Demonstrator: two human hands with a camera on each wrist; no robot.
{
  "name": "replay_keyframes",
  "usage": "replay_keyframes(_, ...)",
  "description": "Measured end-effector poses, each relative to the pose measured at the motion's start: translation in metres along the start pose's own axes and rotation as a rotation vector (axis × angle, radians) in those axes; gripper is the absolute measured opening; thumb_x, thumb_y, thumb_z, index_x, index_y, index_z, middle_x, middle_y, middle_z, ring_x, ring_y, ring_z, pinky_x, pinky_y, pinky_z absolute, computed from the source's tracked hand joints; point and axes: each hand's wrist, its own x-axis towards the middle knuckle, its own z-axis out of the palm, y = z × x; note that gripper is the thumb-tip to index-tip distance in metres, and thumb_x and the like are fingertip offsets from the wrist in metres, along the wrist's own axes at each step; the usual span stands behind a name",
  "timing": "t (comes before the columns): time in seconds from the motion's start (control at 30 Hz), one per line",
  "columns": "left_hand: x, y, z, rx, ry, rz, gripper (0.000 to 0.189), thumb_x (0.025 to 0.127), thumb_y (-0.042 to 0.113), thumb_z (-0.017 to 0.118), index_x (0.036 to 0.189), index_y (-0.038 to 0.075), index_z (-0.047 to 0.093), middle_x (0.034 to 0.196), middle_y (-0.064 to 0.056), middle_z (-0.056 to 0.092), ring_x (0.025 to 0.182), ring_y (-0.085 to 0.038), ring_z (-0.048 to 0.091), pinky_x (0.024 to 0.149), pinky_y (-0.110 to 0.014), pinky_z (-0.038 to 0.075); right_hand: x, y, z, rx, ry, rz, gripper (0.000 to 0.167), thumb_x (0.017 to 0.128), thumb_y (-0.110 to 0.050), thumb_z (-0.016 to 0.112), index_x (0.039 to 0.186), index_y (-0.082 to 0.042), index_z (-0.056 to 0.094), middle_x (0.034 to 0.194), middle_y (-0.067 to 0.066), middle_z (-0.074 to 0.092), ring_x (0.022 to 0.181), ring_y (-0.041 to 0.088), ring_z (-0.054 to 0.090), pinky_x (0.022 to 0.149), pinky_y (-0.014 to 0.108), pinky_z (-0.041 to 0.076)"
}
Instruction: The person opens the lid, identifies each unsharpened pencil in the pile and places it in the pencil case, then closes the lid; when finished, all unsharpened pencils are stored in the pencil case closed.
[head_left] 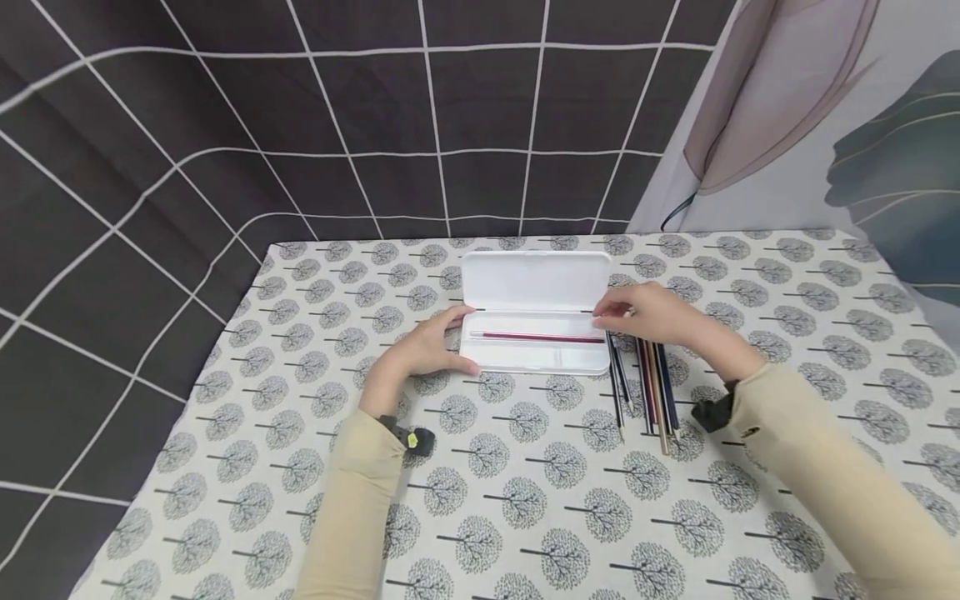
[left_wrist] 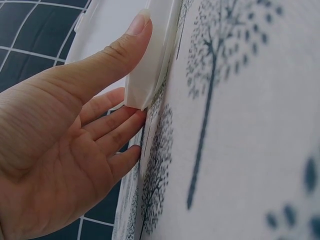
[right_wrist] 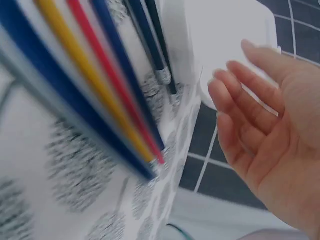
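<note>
A white pencil case (head_left: 498, 358) lies on the table with its lid (head_left: 536, 279) raised at the back. Inside it, a dark red pencil (head_left: 540, 338) lies lengthwise. My left hand (head_left: 429, 345) holds the case's left end, thumb at the front corner and fingers toward the back; the left wrist view shows this hand (left_wrist: 75, 125) against the white wall of the case (left_wrist: 147, 75). Above the right end, my right hand (head_left: 651, 312) hovers by the hinge. In the right wrist view that hand (right_wrist: 275, 120) has loosely bent fingers with nothing visible between them.
Right of the case lie several loose pencils (head_left: 654, 392) in blue, red, yellow and other colours, with dark pencils (head_left: 617, 385) beside the case. A tree-patterned cloth (head_left: 480, 542) covers the table. A dark gridded curtain (head_left: 480, 108) hangs behind.
</note>
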Motion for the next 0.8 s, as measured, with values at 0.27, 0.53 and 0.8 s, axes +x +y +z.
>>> replay_keyframes(0.27,-0.001,-0.001,-0.002,-0.009,0.011,0.002,0.099,0.062,0.035,0.086,0.144,0.022,0.031,0.148,-0.008,0.036,0.137,-0.027,0.029,0.114,-0.048,0.020,-0.022,0.012,-0.004,0.031,-0.055,0.226,0.018,0.082,-0.026,0.070,0.083,-0.010,0.065,0.068,-0.002,0.059,0.060,0.013,0.052,0.063,0.030,0.044)
replay_keyframes(0.53,-0.003,0.002,-0.001,0.007,0.011,0.013,0.098,0.063,0.036,0.085,0.144,0.019,0.032,0.149,-0.008,0.034,0.138,-0.028,0.028,0.113,-0.048,0.021,-0.028,0.017,-0.001,0.053,-0.167,0.393,0.032,0.078,-0.038,0.072,0.073,-0.010,0.058,0.067,0.001,0.062,0.057,0.016,0.059,0.053,0.027,0.043)
replay_keyframes(0.8,-0.004,0.005,0.000,-0.001,0.006,0.009,0.098,0.063,0.033,0.085,0.144,0.019,0.031,0.149,-0.008,0.035,0.138,-0.027,0.028,0.113,-0.048,0.020,-0.025,0.016,0.006,0.051,-0.127,0.462,0.036,0.081,-0.040,0.069,0.065,-0.009,0.059,0.060,0.001,0.059,0.055,0.015,0.054,0.054,0.027,0.044)
